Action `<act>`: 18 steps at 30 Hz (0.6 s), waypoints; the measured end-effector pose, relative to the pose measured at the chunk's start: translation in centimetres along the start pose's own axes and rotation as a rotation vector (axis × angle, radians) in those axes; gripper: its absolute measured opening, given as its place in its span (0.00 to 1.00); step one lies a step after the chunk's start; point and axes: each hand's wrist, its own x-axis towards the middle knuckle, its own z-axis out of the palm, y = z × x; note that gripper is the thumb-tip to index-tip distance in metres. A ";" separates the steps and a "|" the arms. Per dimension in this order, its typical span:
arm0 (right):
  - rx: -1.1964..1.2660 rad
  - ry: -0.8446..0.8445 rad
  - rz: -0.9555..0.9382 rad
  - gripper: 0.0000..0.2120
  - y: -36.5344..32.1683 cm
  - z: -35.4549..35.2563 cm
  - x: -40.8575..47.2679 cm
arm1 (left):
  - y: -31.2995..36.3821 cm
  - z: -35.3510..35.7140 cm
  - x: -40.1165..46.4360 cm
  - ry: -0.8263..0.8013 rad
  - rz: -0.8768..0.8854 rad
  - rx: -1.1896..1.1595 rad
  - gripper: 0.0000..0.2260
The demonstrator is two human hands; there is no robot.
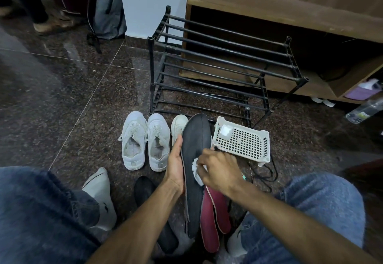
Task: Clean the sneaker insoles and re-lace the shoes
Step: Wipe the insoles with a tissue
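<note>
My left hand (175, 166) holds a long dark grey insole (195, 145) by its left edge, toe end pointing away from me. My right hand (217, 169) pinches a small white wipe (196, 170) and presses it on the middle of that insole. Two maroon insoles (215, 220) lie on the floor under my right forearm. Another dark insole (145, 189) lies on the floor by my left forearm. A pair of white sneakers (145, 141) stands ahead with loose laces. A third white sneaker (178, 127) is partly hidden behind the held insole.
A white perforated plastic basket (242, 139) with a white pad in it sits right of the insole. Behind stands a black metal shoe rack (223, 60), then a wooden cabinet (290, 5). A clear bottle (364, 110) lies far right. My socked feet and jeans frame the bottom.
</note>
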 end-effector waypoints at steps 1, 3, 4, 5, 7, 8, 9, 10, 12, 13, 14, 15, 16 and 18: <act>-0.034 0.017 0.000 0.11 0.3 -0.4 0.4 | -0.3 0.0 0.0 0.012 0.004 0.012 0.30; -0.056 0.124 0.053 0.11 1.7 -1.3 2.1 | -0.8 0.5 -0.1 -0.013 -0.008 0.022 0.26; -0.056 0.170 0.101 0.11 2.4 -1.8 3.1 | -1.0 0.8 -0.2 -0.026 -0.017 0.035 0.24; -0.049 0.195 0.154 0.11 2.9 -2.3 4.0 | -1.2 0.8 -0.1 -0.034 -0.027 0.044 0.24; -0.006 0.212 0.237 0.10 3.4 -2.9 5.1 | -1.0 1.0 -0.3 -0.025 -0.035 0.064 0.23; 0.018 0.210 0.251 0.09 3.2 -2.8 5.2 | -0.8 1.2 -0.4 -0.017 -0.027 0.067 0.23; 0.034 0.204 0.235 0.09 2.8 -2.7 4.9 | -0.7 1.0 -0.3 -0.015 -0.018 0.070 0.23; 0.035 0.184 0.191 0.09 2.2 -2.4 4.3 | -0.4 1.1 -0.3 -0.023 -0.015 0.059 0.24; 0.012 0.091 0.067 0.10 0.9 -1.6 2.3 | 0.1 1.0 -0.5 -0.016 -0.019 0.018 0.25; -0.006 0.020 0.003 0.10 0.1 -1.3 1.2 | 0.2 0.7 -0.4 0.005 -0.015 0.005 0.26; -0.024 -0.046 -0.051 0.11 -0.3 -1.1 0.3 | 0.3 0.6 -0.5 0.014 -0.015 0.003 0.28; -0.042 -0.090 -0.084 0.11 -0.5 -1.1 -0.2 | 0.4 0.5 -0.5 0.017 -0.012 0.004 0.29; -0.056 -0.098 -0.090 0.12 -0.4 -1.3 -0.2 | 0.4 0.7 -0.6 0.016 -0.008 0.012 0.29; -0.060 -0.011 -0.038 0.11 0.5 -1.7 1.1 | 0.2 1.0 -0.7 0.015 0.001 0.026 0.27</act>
